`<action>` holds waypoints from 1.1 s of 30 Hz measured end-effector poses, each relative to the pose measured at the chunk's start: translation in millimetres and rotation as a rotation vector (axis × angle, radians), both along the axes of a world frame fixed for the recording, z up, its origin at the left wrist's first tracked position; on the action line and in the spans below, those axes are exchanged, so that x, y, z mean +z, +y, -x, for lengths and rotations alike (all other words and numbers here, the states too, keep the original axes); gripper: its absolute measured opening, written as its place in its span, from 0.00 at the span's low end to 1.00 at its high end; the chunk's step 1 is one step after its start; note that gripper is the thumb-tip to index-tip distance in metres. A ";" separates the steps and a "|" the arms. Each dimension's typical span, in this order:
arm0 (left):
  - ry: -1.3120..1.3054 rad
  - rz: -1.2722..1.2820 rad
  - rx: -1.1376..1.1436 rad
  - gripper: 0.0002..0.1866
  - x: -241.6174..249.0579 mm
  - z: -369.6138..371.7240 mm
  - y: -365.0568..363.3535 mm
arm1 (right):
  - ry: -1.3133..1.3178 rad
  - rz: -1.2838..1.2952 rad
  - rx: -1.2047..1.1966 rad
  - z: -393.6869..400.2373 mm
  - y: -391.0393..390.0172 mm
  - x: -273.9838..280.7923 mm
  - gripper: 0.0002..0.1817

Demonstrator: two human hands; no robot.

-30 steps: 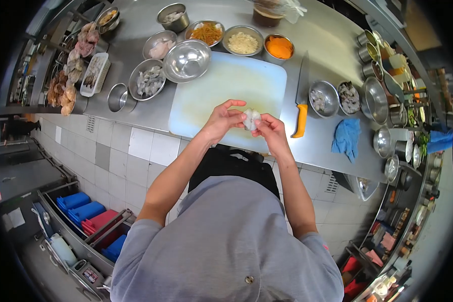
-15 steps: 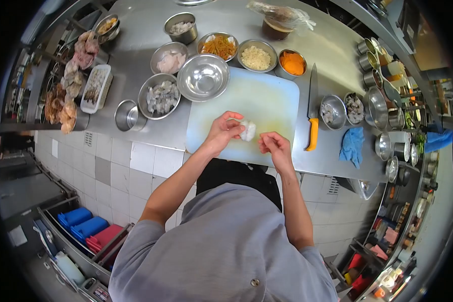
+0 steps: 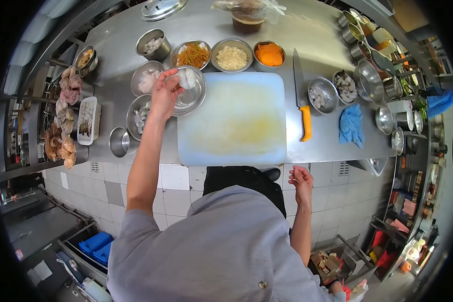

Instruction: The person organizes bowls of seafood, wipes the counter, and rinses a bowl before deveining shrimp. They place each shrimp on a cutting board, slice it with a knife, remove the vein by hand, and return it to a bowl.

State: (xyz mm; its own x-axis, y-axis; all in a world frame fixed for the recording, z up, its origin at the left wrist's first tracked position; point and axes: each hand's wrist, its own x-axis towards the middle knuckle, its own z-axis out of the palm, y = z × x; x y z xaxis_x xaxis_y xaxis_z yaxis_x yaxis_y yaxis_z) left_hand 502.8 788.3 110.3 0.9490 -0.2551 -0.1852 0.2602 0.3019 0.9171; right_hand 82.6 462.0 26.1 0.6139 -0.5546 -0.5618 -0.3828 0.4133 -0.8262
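My left hand [image 3: 165, 95] pinches a whitish, translucent peeled shrimp [image 3: 187, 79] over a steel bowl [image 3: 199, 98]. That bowl stands by the upper left corner of the pale cutting board [image 3: 231, 116], which has a yellowish stain and bare surface. Partly hidden behind my left forearm is a bowl of grey raw shrimp [image 3: 139, 121]. My right hand [image 3: 301, 182] hangs in front of the table edge, fingers loosely bent and apart, with nothing visible in them.
Right of the board lies a yellow-handled knife [image 3: 305, 118], then a bowl of shrimp [image 3: 323, 96] and a blue cloth [image 3: 352, 127]. Behind the board stand bowls of chopped garlic-like bits [image 3: 231, 58], orange slices [image 3: 269, 54] and shredded vegetables [image 3: 193, 55]. A white tray [image 3: 89, 121] sits left.
My left hand has carried the shrimp from above the board up and left to the steel bowl. My right hand has drawn back off the board, past the table edge. The view has shifted.
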 end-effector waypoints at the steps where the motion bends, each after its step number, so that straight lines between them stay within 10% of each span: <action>1: 0.029 -0.064 -0.017 0.15 -3.1 -7.4 0.8 | 0.008 0.002 -0.009 3.1 -2.4 0.5 0.11; 3: 0.088 -0.188 -0.054 0.18 -14.6 -19.6 5.6 | 0.020 0.015 -0.005 7.5 -7.7 1.3 0.11; 6: -0.426 -1.054 -0.074 0.22 -37.6 -21.7 19.0 | 0.036 0.097 0.058 8.9 -19.2 5.2 0.11; 22: -0.710 -0.973 -0.081 0.05 -11.1 63.8 -7.0 | 0.049 0.707 0.068 -21.3 -71.1 10.1 0.09; 33: -0.748 -1.002 -0.142 0.06 -8.2 111.2 -52.8 | 0.010 0.961 -0.155 -45.2 -223.7 1.7 0.30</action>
